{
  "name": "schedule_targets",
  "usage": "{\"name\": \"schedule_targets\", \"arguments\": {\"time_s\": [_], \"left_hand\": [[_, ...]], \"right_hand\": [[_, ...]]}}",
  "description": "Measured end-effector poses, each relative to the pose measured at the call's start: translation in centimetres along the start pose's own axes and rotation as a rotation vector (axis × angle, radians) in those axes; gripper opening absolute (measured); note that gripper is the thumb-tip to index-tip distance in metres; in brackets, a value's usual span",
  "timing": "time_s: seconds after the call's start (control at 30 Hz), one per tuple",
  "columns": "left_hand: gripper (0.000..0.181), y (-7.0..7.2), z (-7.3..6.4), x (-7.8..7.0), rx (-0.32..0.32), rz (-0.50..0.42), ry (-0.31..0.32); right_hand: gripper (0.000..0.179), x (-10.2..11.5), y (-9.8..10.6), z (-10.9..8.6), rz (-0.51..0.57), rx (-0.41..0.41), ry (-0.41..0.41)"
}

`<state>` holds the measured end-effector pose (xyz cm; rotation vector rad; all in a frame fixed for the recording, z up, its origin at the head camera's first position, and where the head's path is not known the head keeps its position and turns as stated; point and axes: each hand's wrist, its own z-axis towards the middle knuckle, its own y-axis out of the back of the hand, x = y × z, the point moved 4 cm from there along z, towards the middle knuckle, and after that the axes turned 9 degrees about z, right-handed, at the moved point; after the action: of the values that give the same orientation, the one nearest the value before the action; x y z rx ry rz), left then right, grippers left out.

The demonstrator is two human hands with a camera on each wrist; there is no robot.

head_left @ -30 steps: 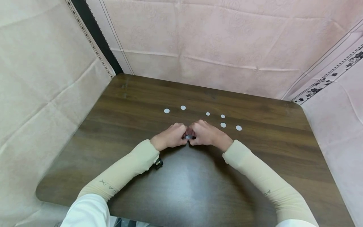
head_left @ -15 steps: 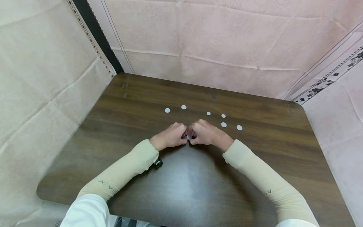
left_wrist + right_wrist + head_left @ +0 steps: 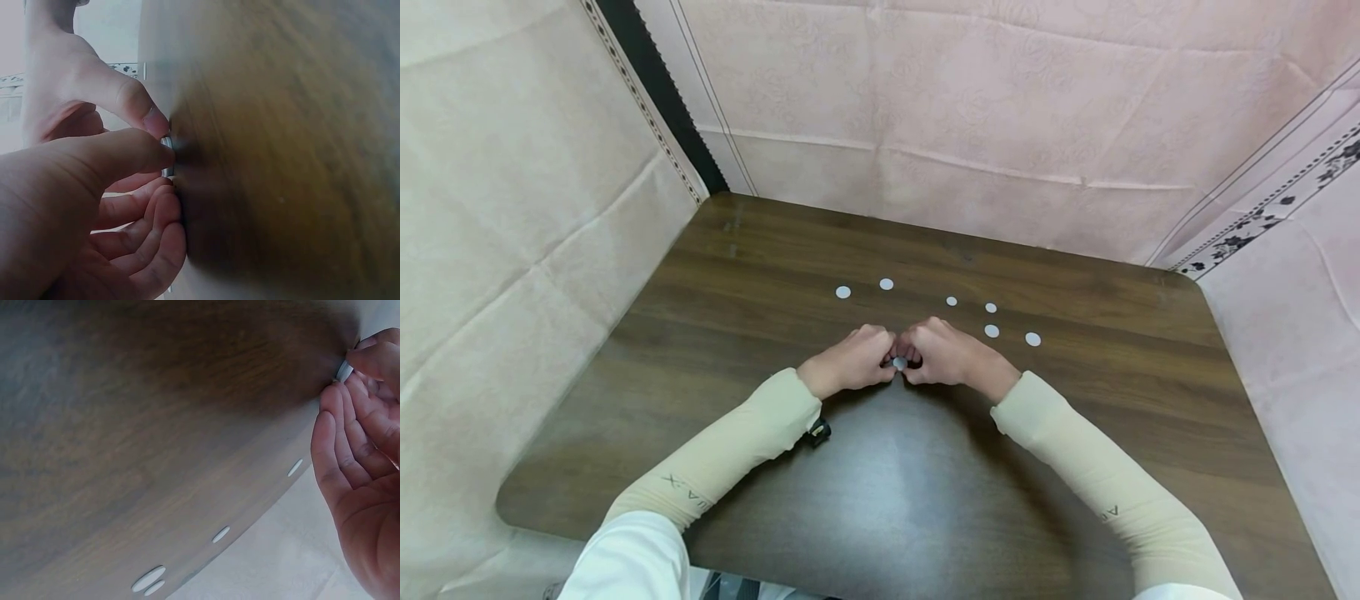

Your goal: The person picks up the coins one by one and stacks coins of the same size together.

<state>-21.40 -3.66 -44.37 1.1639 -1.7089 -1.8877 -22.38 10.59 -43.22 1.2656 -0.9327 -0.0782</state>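
My left hand (image 3: 857, 358) and right hand (image 3: 943, 354) meet over the middle of the table, fingers curled inward. Between their thumbs and fingertips they pinch a small white disc (image 3: 899, 363), which shows its pale face in the head view. Seen from the left wrist, a thumb covers part of the disc (image 3: 167, 170), and its edge lies close to the wood. The right wrist view catches the rim of the disc (image 3: 343, 370) edge-on, right at the tabletop, looking layered. Just beyond the hands, several other white discs lie flat, among them one at the far left (image 3: 843, 292).
The dark wooden table (image 3: 760, 250) has rounded corners. To the right of the hands lie a large disc (image 3: 1033, 339) and smaller ones, such as one nearer the middle (image 3: 951, 301). Pale patterned cloth (image 3: 970, 125) hangs behind the table and at both sides.
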Motion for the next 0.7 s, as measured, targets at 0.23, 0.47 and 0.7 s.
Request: {"name": "schedule_targets", "arguments": {"time_s": [0.23,0.47,0.7], "left_hand": [[0.018,-0.11,-0.05,0.04,0.002,0.005,-0.008],[0.014,-0.05,-0.22,-0.07,-0.003,0.013,-0.016],[0.015,-0.03,-0.23,-0.16,0.007,0.020,-0.017]], "right_hand": [[0.013,-0.12,-0.04,-0.15,0.004,-0.004,0.012],[0.013,-0.13,-0.02,-0.28,0.010,-0.009,0.025],[0.013,-0.09,0.01,-0.35,0.008,-0.007,0.018]]}}
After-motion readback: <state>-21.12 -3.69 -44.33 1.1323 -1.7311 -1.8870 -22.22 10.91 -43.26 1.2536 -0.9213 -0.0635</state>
